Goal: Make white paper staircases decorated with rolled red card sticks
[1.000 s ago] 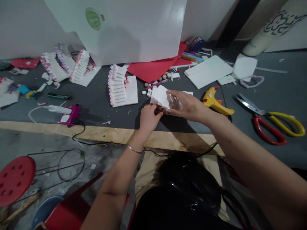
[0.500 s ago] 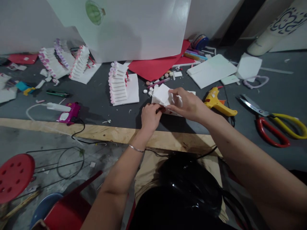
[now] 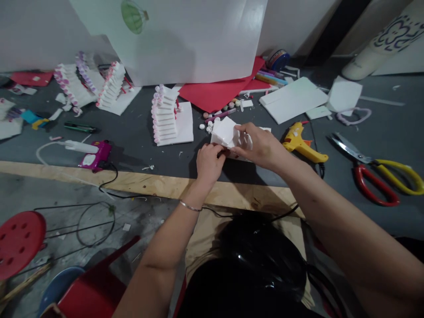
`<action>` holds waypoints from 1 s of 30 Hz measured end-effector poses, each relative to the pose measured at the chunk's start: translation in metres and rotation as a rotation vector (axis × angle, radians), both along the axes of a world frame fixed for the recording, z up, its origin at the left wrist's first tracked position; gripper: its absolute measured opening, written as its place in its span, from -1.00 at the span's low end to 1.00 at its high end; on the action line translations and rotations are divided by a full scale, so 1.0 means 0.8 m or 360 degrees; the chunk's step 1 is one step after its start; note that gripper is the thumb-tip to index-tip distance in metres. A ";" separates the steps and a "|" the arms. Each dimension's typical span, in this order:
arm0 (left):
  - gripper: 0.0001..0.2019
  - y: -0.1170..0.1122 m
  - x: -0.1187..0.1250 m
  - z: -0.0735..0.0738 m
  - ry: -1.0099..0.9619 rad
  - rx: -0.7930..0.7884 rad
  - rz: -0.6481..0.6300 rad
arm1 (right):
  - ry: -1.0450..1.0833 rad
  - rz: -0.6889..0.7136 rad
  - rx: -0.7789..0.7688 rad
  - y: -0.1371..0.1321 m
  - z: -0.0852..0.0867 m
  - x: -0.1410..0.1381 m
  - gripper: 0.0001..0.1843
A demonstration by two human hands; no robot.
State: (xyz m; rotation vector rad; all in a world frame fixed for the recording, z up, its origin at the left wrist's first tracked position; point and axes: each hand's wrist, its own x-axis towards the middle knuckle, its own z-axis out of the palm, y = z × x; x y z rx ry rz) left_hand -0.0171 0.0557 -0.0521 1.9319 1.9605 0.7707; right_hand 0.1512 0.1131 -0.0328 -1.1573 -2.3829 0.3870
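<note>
A small white model staircase point(image 3: 225, 131) stands at the table's front, partly covered by my hands. My right hand point(image 3: 260, 143) is closed on its upper part, thumb and fingers on either side. My left hand point(image 3: 210, 160) presses at its lower left, fingers curled in by the base; what the fingertips hold there is hidden. Small white round pieces point(image 3: 210, 126) lie just behind the model. To the left stands a model staircase with pink and lilac posts point(image 3: 165, 117) on a white base. A yellow glue gun point(image 3: 303, 143) lies right of my right hand.
Scissors with red and yellow handles point(image 3: 374, 165) lie at the right. White foam boards point(image 3: 293, 99) and red paper point(image 3: 212, 95) are behind. More model staircases point(image 3: 112, 88), a green cutter point(image 3: 79, 127) and a magenta power socket point(image 3: 96, 156) sit at the left.
The view has shifted very slightly. Both hands stay at the white model, with almost no visible movement.
</note>
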 end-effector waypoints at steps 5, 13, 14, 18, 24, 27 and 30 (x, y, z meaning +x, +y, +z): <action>-0.89 -0.001 -0.002 -0.002 -0.0051 0.0015 -0.0031 | 0.0025 0.0043 -0.0063 0.001 0.005 0.003 -0.48; -0.88 -0.001 -0.003 -0.008 -0.0043 0.0021 -0.0063 | 0.0089 0.0068 -0.0023 0.002 0.005 0.003 -0.52; -0.88 -0.001 -0.003 -0.008 -0.0040 0.0022 -0.0064 | 0.0090 0.0076 -0.0011 0.001 0.006 0.003 -0.52; -0.90 -0.002 -0.003 -0.008 -0.0040 0.0038 -0.0063 | 0.0119 0.0110 0.0008 0.001 0.007 0.003 -0.52; -0.88 -0.002 -0.008 -0.012 -0.0057 0.0087 -0.0092 | 0.0221 0.0084 0.0016 0.000 0.004 -0.002 -0.53; -0.87 0.000 -0.011 -0.013 -0.0049 0.0107 -0.0085 | 0.0241 0.0073 -0.0009 -0.001 0.005 -0.006 -0.52; -0.87 0.001 -0.014 -0.013 -0.0046 0.0104 -0.0079 | 0.0262 -0.0003 -0.0053 -0.004 0.008 -0.009 -0.49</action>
